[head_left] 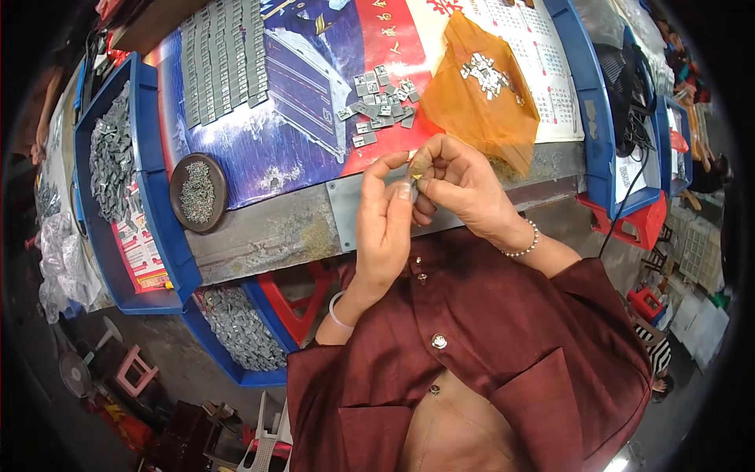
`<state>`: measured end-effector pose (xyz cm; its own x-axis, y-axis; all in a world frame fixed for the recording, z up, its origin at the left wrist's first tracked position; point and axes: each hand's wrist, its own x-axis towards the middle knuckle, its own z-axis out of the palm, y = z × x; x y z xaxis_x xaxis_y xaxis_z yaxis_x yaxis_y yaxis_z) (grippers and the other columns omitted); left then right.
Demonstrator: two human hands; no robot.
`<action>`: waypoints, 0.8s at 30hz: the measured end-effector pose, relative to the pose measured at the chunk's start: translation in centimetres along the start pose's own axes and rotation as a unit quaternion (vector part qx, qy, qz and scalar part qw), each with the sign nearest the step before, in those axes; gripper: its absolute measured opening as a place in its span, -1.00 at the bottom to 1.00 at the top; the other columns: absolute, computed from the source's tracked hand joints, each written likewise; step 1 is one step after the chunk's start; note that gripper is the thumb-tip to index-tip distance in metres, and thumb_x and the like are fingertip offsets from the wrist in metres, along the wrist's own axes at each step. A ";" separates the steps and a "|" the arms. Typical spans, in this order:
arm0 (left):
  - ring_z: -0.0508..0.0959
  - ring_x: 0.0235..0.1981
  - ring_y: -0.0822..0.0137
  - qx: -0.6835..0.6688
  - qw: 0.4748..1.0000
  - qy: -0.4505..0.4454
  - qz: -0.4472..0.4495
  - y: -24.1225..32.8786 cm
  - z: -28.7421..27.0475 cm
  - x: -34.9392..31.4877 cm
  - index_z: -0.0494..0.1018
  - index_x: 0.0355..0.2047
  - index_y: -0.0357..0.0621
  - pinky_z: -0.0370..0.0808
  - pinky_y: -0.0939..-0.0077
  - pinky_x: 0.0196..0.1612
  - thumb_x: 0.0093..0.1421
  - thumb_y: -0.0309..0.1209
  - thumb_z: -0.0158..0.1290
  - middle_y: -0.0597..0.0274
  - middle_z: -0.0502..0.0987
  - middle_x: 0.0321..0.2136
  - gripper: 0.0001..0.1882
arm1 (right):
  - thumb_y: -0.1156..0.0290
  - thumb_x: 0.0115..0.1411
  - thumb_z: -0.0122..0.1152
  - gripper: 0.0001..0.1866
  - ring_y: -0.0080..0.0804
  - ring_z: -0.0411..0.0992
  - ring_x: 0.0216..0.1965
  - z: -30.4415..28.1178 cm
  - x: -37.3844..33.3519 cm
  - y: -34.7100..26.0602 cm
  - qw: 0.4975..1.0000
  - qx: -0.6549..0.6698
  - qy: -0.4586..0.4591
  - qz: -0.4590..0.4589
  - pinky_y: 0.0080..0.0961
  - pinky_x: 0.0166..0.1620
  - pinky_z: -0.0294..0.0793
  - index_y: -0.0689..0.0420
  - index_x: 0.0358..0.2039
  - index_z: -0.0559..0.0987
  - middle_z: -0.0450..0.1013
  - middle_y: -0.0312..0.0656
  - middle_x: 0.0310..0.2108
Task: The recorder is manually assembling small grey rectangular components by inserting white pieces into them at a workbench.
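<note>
Over the table's front edge, my left hand and my right hand meet fingertip to fingertip. Both are closed in a pinch around something tiny, mostly covered by the fingers; a yellowish spot shows between them, but its kind is unclear. Just beyond lies a loose pile of small grey rectangular parts. To the right of the pile, an orange sheet bears a heap of small silvery pieces. Left of my hands, a round brown dish holds many tiny metal pieces.
Tight rows of grey parts lie at the far left of the table. A blue bin with grey parts stands at the left edge, another blue bin lower down. At right are a blue bin with black cable and a red stool.
</note>
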<state>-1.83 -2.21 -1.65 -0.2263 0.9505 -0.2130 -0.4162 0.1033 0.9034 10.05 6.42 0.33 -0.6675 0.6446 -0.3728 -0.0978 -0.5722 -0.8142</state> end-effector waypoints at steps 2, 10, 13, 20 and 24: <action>0.41 -0.49 0.59 -0.049 0.998 -0.006 -0.033 -0.3 -0.3 0.1 0.13 0.10 -0.26 0.39 0.70 -0.40 0.35 -0.46 -0.25 0.30 0.46 -0.51 -0.67 | 0.69 0.08 -0.09 -0.80 -0.56 0.36 -0.54 0.0 0.0 0.1 1.000 0.002 -0.010 0.002 -0.59 -0.45 0.43 0.26 -0.25 0.34 0.34 -0.23 -0.45; 0.39 -0.51 0.62 -0.079 0.995 0.002 -0.055 -0.2 -0.1 0.1 0.14 0.08 -0.24 0.37 0.73 -0.41 0.35 -0.48 -0.25 0.32 0.45 -0.51 -0.70 | 0.69 0.07 -0.09 -0.79 -0.57 0.36 -0.55 0.1 0.0 0.5 1.000 -0.026 -0.004 0.000 -0.60 -0.47 0.41 0.28 -0.24 0.33 0.32 -0.25 -0.47; 0.39 -0.50 0.62 -0.011 1.000 0.015 -0.022 -0.2 0.1 -0.2 0.13 0.08 -0.24 0.38 0.73 -0.41 0.33 -0.52 -0.24 0.31 0.46 -0.50 -0.69 | 0.67 0.09 -0.07 -0.78 -0.61 0.35 -0.49 0.0 0.0 0.5 0.999 -0.037 -0.002 -0.003 -0.62 -0.43 0.40 0.27 -0.21 0.34 0.32 -0.27 -0.45; 0.43 -0.47 0.59 0.033 0.999 0.035 0.022 -0.4 -0.1 -0.2 0.12 0.09 -0.23 0.40 0.71 -0.40 0.30 -0.59 -0.20 0.27 0.48 -0.45 -0.64 | 0.64 0.13 -0.04 -0.76 -0.67 0.33 -0.39 -0.6 0.1 0.4 0.999 -0.032 -0.034 -0.016 -0.67 -0.29 0.39 0.26 -0.15 0.39 0.35 -0.29 -0.34; 0.41 -0.46 0.59 0.036 0.999 0.024 0.020 -0.5 -0.3 -0.4 0.10 0.12 -0.23 0.38 0.72 -0.38 0.30 -0.58 -0.20 0.28 0.47 -0.44 -0.62 | 0.62 0.15 0.01 -0.78 -0.68 0.33 -0.34 -0.6 0.0 0.6 0.998 -0.049 -0.038 -0.019 -0.68 -0.25 0.39 0.26 -0.15 0.40 0.36 -0.31 -0.27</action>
<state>-1.79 -2.73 -2.09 -0.2850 0.9391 -0.1919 -0.3422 0.0874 0.9356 10.44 6.42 -0.41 -0.7196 0.6224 -0.3079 -0.0542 -0.4924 -0.8687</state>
